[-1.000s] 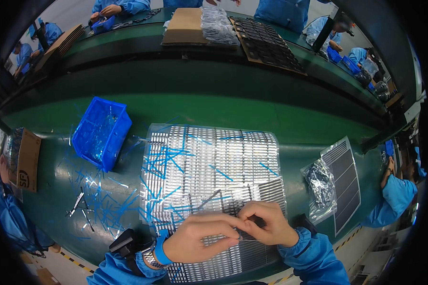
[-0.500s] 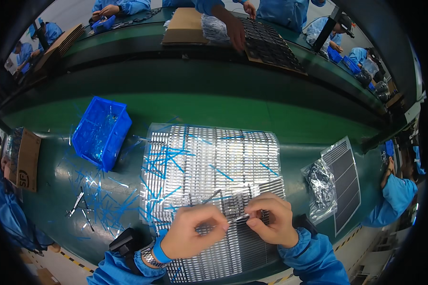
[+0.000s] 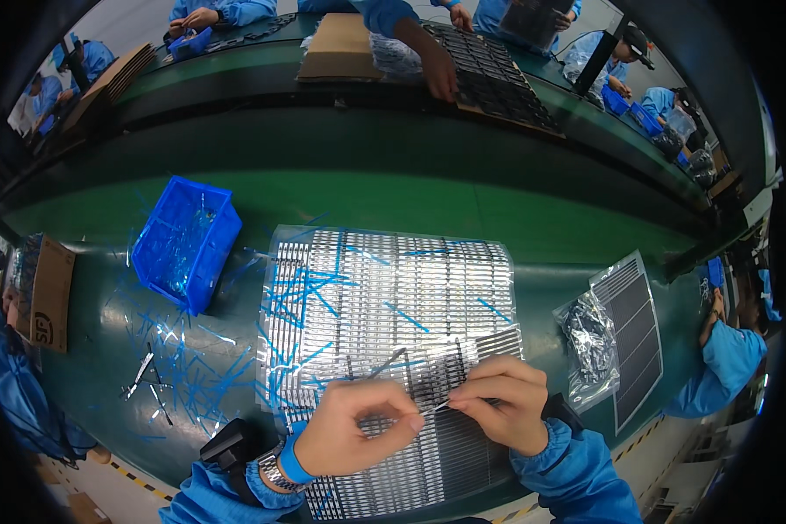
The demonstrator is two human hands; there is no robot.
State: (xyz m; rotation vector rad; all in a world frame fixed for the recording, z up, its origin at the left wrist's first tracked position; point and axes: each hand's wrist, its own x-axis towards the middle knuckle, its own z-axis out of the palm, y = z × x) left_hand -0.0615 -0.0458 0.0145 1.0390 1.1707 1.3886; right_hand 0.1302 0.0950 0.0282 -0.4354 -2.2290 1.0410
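Between my two hands stretches a small thin, pale strip [image 3: 434, 408], pinched at one end by each. The thumb and forefinger of my left hand [image 3: 354, 428] are closed on its left end. My right hand [image 3: 502, 403] has its thumb and fingertips closed on the right end. Beneath them lie overlapping sheets of narrow black-and-silver strips [image 3: 393, 297], with a darker section [image 3: 472, 454] below my right hand. Thin blue film strips [image 3: 301, 293] are scattered over the sheets, mostly on their left side.
A blue plastic bin [image 3: 153, 253] with clear and blue scraps stands at the left, and loose blue strips [image 3: 205, 375] litter the green table near it. At the right are a clear bag of dark parts [image 3: 589, 345] and a dark sheet [image 3: 633, 341]. Co-workers sit across and beside.
My right hand has shifted slightly, its fingers straighter and closer to the left fingertips on the strip. My left hand has barely moved. Across the table, a co-worker now holds up a dark sheet.
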